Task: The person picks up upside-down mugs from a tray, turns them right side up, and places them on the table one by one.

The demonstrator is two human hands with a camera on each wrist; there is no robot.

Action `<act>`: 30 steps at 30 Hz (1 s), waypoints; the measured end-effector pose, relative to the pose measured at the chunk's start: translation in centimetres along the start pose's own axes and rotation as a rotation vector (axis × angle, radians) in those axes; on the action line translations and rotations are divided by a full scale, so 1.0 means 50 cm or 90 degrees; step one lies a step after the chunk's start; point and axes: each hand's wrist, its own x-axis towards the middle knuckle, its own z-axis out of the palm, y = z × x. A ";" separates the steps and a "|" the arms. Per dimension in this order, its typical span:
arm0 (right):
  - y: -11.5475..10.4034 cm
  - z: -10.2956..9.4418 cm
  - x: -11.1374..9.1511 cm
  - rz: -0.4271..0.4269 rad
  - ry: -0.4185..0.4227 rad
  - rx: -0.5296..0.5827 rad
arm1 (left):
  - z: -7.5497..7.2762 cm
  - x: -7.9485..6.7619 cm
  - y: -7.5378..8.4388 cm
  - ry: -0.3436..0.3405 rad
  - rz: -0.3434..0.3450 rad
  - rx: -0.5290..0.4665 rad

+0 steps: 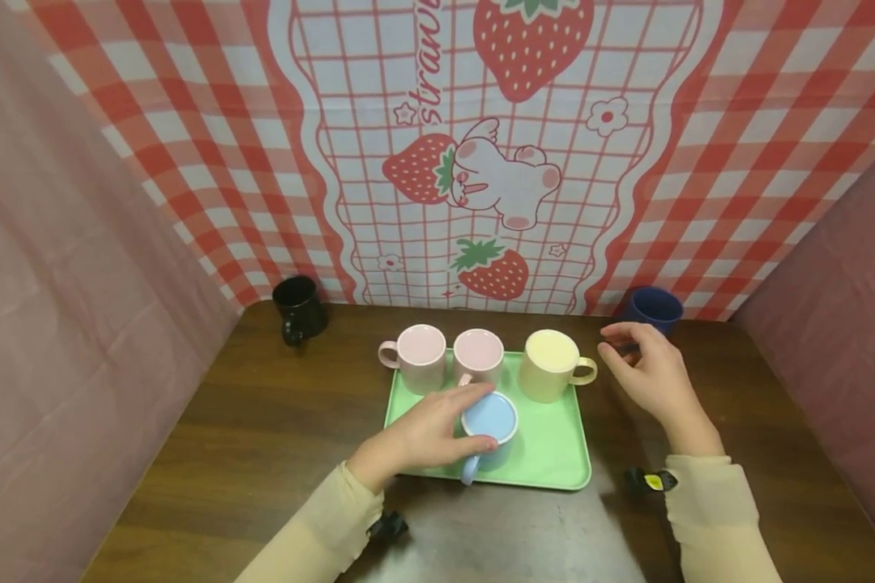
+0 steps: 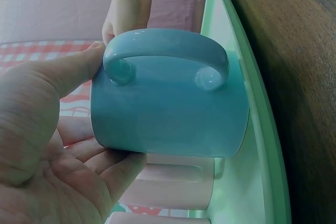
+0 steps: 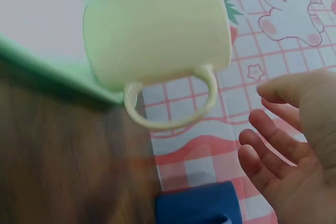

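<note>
My left hand (image 1: pixel 432 427) holds a light blue mug (image 1: pixel 499 453) by its upper part, thumb on the near side and fingers round the far side. The mug stands upright on the front part of a light green tray (image 1: pixel 554 463), its handle (image 2: pixel 167 43) facing the tray's near edge. Behind it on the tray are two pink mugs, the left one (image 1: pixel 423 376) and the middle one (image 1: pixel 481 356), and a yellow mug (image 1: pixel 542 382) with its handle to the right. My right hand (image 1: pixel 655 376) hovers right of the yellow mug with fingers loosely bent and holding nothing.
A dark blue mug (image 1: pixel 656 308) stands at the back right, partly behind my right hand. At the back left is a black mug (image 1: pixel 302 312). A checked strawberry cloth (image 1: pixel 488 178) hangs behind the brown wooden table (image 1: pixel 262 453), with pink curtains on both sides.
</note>
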 end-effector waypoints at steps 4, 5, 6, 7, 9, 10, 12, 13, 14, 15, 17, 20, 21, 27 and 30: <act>-0.011 0.014 -0.002 -0.031 -0.023 0.001 | 0.000 -0.002 0.001 -0.003 0.000 -0.011; -0.012 0.017 -0.001 -0.034 -0.032 0.000 | 0.000 -0.002 0.001 -0.004 0.000 -0.013; -0.013 0.020 0.000 -0.036 -0.043 -0.003 | 0.000 -0.002 0.001 -0.003 0.000 -0.013; -0.014 0.023 0.002 -0.036 -0.055 -0.007 | -0.001 -0.002 0.001 -0.001 0.001 -0.012; -0.014 0.027 0.005 -0.031 -0.086 -0.016 | -0.002 -0.001 0.002 -0.001 0.001 -0.009; -0.015 0.028 0.006 -0.028 -0.101 -0.023 | -0.002 -0.001 0.002 -0.002 -0.001 -0.007; -0.015 0.032 0.006 -0.019 -0.127 -0.034 | -0.003 -0.001 0.003 -0.005 -0.005 -0.005; -0.015 0.034 0.006 -0.015 -0.134 -0.040 | -0.004 -0.001 0.004 -0.006 -0.006 -0.005; -0.015 0.037 0.005 -0.010 -0.138 -0.042 | -0.004 -0.001 0.004 -0.008 -0.008 -0.005; -0.014 0.041 0.005 -0.009 -0.135 -0.048 | -0.005 -0.001 0.005 -0.009 -0.009 -0.004; -0.012 0.049 0.001 -0.006 -0.124 -0.050 | -0.005 -0.001 0.006 -0.009 -0.007 -0.004; -0.009 0.064 -0.002 -0.014 -0.095 -0.053 | -0.004 -0.001 0.006 -0.008 -0.004 -0.002; -0.010 0.067 -0.003 -0.018 -0.085 -0.055 | -0.004 -0.001 0.006 -0.007 -0.003 0.001; -0.010 0.073 -0.004 -0.009 -0.037 -0.068 | -0.002 0.001 0.004 -0.006 0.002 0.013; -0.010 0.069 -0.004 0.001 -0.019 -0.071 | -0.002 0.000 0.003 -0.008 0.000 0.010</act>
